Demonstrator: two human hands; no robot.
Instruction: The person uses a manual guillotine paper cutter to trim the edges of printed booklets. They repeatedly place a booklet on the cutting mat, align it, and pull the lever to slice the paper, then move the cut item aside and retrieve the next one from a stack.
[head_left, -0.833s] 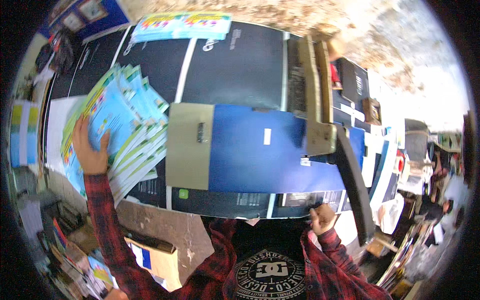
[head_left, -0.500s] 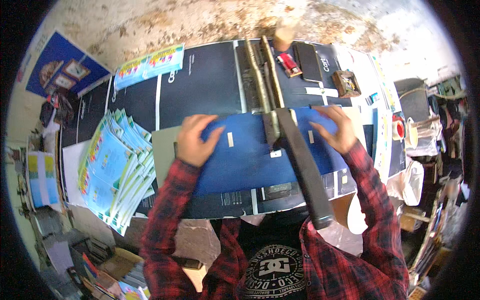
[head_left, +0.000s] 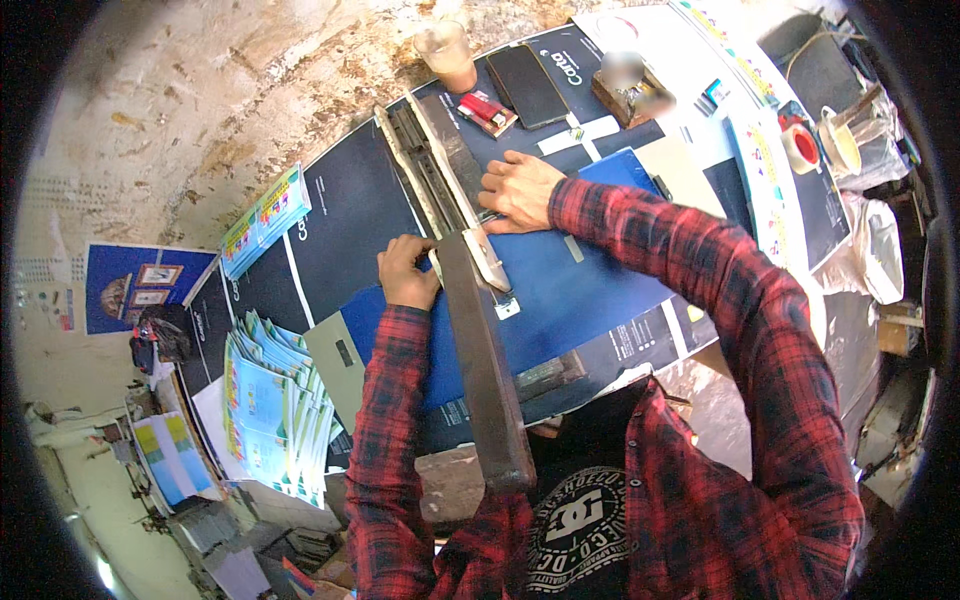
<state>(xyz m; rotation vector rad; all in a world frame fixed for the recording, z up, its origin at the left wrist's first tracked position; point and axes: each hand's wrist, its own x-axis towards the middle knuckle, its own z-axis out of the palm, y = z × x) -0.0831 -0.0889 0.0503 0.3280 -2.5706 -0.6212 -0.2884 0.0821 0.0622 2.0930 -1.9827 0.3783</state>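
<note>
A long-arm stapler point(head_left: 478, 345) with a dark brown handle lies over a blue sheet point(head_left: 590, 275); its metal arms point away from me. The sheet rests on a grey-green board and passes beneath the stapler. My left hand point(head_left: 408, 272) is at the sheet's far edge, just left of the handle, its fingers curled on the edge. Right of the metal arms, my right hand point(head_left: 522, 192) bends its fingers against the far edge, thumb lowest, close to the stapler's side. The fingers' undersides are hidden.
Fanned light-blue printed sheets point(head_left: 275, 410) lie at left, with a printed stack point(head_left: 265, 222) beyond. At the back stand a cup of brown drink point(head_left: 447, 58), a red packet point(head_left: 487, 112), a black phone point(head_left: 528, 87) and a wooden ashtray point(head_left: 632, 95). A red tape roll point(head_left: 800, 147) sits at right.
Both hands have come in from the sides of the blue sheet toward the stapler at its far edge. My view has turned and moved, so the table appears tilted.
</note>
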